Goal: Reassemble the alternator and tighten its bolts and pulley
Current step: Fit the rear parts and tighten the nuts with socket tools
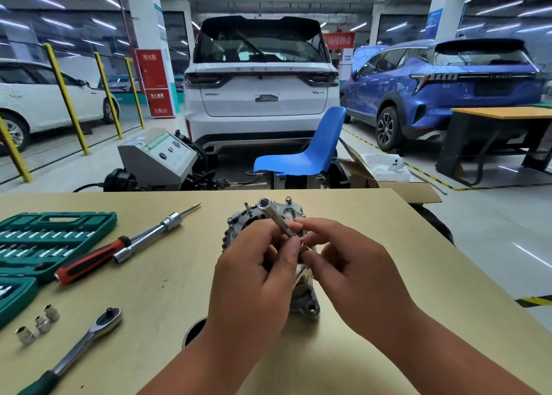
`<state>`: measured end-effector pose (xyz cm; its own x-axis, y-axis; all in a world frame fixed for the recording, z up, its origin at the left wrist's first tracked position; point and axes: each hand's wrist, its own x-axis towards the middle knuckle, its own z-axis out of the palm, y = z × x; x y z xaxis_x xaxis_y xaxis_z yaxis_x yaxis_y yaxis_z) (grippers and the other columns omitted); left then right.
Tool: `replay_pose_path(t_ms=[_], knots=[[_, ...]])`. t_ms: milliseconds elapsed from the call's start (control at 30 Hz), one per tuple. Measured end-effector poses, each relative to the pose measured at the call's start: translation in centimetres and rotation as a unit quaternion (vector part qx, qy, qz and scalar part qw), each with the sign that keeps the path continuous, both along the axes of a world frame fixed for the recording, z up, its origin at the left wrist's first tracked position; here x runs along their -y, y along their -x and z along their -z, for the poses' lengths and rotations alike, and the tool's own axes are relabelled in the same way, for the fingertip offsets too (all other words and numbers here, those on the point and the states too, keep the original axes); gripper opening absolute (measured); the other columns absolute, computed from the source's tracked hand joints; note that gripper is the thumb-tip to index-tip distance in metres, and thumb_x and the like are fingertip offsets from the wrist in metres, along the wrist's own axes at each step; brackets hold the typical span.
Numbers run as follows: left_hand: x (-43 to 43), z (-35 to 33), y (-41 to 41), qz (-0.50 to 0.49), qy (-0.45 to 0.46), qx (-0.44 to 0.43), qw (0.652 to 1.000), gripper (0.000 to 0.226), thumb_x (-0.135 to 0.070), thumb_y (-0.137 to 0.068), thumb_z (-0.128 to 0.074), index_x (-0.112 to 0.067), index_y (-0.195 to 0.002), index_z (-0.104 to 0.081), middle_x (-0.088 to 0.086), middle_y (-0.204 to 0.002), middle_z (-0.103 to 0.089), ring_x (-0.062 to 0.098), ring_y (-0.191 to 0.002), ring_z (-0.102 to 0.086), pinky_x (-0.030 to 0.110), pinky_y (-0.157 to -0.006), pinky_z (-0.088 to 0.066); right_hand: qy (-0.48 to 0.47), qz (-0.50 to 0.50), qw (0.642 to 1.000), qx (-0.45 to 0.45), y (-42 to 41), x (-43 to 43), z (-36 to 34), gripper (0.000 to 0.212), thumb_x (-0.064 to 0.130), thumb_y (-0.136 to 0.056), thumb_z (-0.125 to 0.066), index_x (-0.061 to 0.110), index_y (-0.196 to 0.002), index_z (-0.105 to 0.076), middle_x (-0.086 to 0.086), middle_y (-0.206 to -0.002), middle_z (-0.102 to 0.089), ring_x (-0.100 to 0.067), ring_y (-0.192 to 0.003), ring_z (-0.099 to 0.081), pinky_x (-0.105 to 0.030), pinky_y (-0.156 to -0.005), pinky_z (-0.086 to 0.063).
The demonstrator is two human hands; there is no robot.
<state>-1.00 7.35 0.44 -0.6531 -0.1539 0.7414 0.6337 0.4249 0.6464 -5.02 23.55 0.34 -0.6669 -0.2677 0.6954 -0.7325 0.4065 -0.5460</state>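
Note:
The silver alternator (304, 302) stands on the wooden table (155, 305) in the middle, mostly hidden behind my hands. My left hand (254, 272) grips a long thin metal socket tool (273, 215) that points up and away, its open end toward the camera. My right hand (343, 263) pinches the lower end of that tool, where a small shiny part sits between the fingertips. Both hands hover just above the alternator's housing. Bolts stick up from the alternator's far rim (288, 200).
A green socket case (44, 239) lies open at the left. Beside it lie a red-handled screwdriver (89, 263), a sliding T-bar with socket (149, 233), a ratchet (86, 341) and loose sockets (37, 324). A round dark-centred part (194, 332) sits near my left wrist. A blue chair (307, 153) stands beyond the table.

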Motion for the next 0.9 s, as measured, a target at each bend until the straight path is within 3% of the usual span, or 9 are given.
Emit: replay_pose_path(t_ms=[67,233,533,667,800,900], knots=[[-0.02,-0.10,-0.03,-0.007,0.019,-0.008,1.000,0.011,-0.044,-0.098,-0.058,-0.036,-0.100,-0.065,-0.007,-0.077,-0.066,0.024,-0.061,-0.060,0.044,-0.053,-0.051,0.000,0.001,1.000,-0.004,-0.05,0.00,-0.04,0.052,0.021,-0.089,-0.071,0.047,-0.133,-0.061,0.020,-0.107,-0.068,-0.012,-0.071,-0.062,-0.007,-0.063,-0.041],[0.00,0.02,0.01,-0.036,0.025,-0.013,0.999,0.011,-0.049,-0.094,-0.063,-0.039,-0.094,-0.064,-0.011,-0.079,-0.066,0.020,-0.066,-0.061,0.028,-0.056,-0.048,-0.002,0.016,1.000,-0.024,-0.07,0.13,-0.10,0.048,0.026,-0.086,-0.074,0.044,-0.129,-0.064,0.019,-0.101,-0.063,-0.013,-0.072,-0.062,-0.009,-0.065,-0.042],[0.02,0.11,0.01,-0.027,0.009,-0.011,1.000,0.015,-0.051,-0.095,-0.059,-0.040,-0.103,-0.065,-0.008,-0.085,-0.069,0.024,-0.071,-0.067,0.046,-0.061,-0.055,-0.014,0.013,0.999,-0.029,-0.10,0.18,0.11,0.052,0.024,-0.089,-0.070,0.050,-0.132,-0.057,0.026,-0.109,-0.065,-0.005,-0.073,-0.061,-0.007,-0.068,-0.043],[0.00,0.17,0.07,-0.037,0.020,-0.012,0.999,0.015,-0.049,-0.097,-0.057,-0.038,-0.103,-0.066,-0.008,-0.083,-0.066,0.024,-0.071,-0.064,0.045,-0.061,-0.053,-0.027,0.006,0.999,-0.042,0.07,0.03,0.04,0.047,0.020,-0.092,-0.070,0.044,-0.132,-0.064,0.021,-0.108,-0.063,-0.010,-0.081,-0.063,-0.008,-0.069,-0.042],[0.04,0.09,0.10,-0.036,0.024,-0.007,0.999,0.016,-0.048,-0.098,-0.056,-0.041,-0.107,-0.067,-0.013,-0.091,-0.069,0.023,-0.071,-0.064,0.042,-0.059,-0.054,-0.026,0.019,0.999,-0.032,0.13,0.19,0.01,0.028,0.026,-0.091,-0.070,0.042,-0.114,-0.071,0.019,-0.098,-0.056,-0.012,-0.077,-0.060,-0.009,-0.065,-0.040],[0.04,0.14,0.13,-0.039,0.024,-0.010,0.999,0.017,-0.048,-0.098,-0.058,-0.046,-0.112,-0.066,-0.015,-0.091,-0.070,0.021,-0.071,-0.065,0.032,-0.059,-0.053,-0.026,0.031,0.999,-0.010,0.12,0.22,-0.05,0.014,0.036,-0.089,-0.072,0.042,-0.100,-0.067,0.018,-0.095,-0.052,-0.015,-0.076,-0.059,-0.013,-0.064,-0.041]])
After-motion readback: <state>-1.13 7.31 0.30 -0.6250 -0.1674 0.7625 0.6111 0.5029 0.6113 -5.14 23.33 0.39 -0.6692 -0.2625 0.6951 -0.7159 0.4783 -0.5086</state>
